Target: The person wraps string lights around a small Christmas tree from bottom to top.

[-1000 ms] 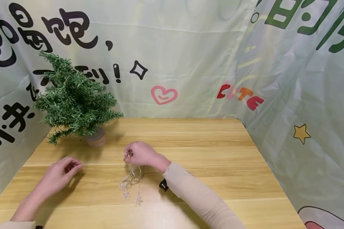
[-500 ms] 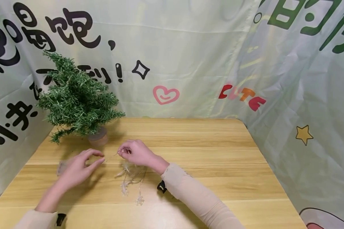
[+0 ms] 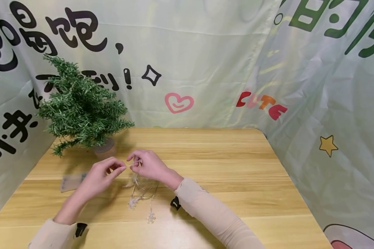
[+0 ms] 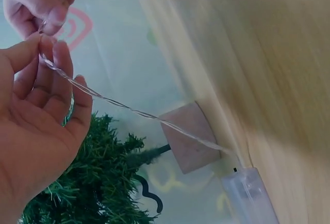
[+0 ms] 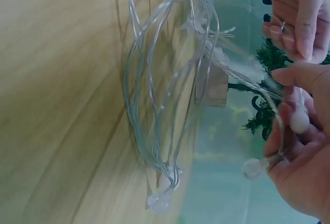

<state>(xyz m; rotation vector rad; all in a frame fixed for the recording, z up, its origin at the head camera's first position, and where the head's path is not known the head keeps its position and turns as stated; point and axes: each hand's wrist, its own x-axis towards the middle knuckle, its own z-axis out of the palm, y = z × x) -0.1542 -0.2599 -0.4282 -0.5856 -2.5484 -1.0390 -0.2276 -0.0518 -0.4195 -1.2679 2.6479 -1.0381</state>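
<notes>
My left hand [image 3: 100, 177] pinches the clear twisted wire [image 4: 139, 112] of a string of fairy lights between thumb and fingertips. From there the wire runs down to a translucent battery box [image 4: 250, 195] on the table. Right beside it, my right hand [image 3: 153, 166] holds the gathered string, its curled fingers around wire and small bulbs [image 5: 299, 121]. Loose loops [image 5: 135, 95] of the string hang under the right hand, and snowflake-shaped lights [image 3: 151, 217] dangle at their ends. Both hands' fingertips nearly meet over the table's left half.
A small artificial Christmas tree [image 3: 82, 107] in a round base [image 3: 105, 148] stands at the back left of the wooden table [image 3: 224, 166]. Printed cloth walls [image 3: 205, 58] close off the back and sides. Dark wrist devices [image 3: 175, 203] show under both sleeves.
My left hand has moved right and slightly up to the right hand, and the battery box has come into view behind it. The right hand has stayed nearly in place.
</notes>
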